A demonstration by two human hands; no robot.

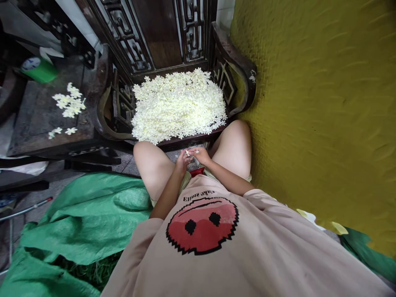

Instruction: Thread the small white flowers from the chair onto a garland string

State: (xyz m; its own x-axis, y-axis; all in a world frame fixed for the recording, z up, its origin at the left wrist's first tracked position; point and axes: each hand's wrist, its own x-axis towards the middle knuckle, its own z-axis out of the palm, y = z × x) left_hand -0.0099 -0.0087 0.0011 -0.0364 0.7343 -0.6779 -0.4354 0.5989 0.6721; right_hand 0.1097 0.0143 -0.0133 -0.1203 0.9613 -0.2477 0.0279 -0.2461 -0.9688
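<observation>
My left hand [182, 160] and my right hand [201, 155] meet between my knees, just below the front edge of the chair seat. At the left fingertips a small white flower [187, 153] shows, and the fingers are closed on it. The right fingers are pinched close beside it. Another small white flower [197, 151] sits at the right fingers. In front of me a thick heap of white five-petalled flowers [179, 105] covers the seat of a dark carved wooden chair [252, 76]. How the fingers grip is too small to make out fully.
A dark wooden side table [34, 107] at the left bears loose white flowers [71, 101] and a green roll [40, 69]. On the floor, a green sack [93, 206] lies open with stringy green stuff inside. A yellow textured surface [318, 111] rises close on the right.
</observation>
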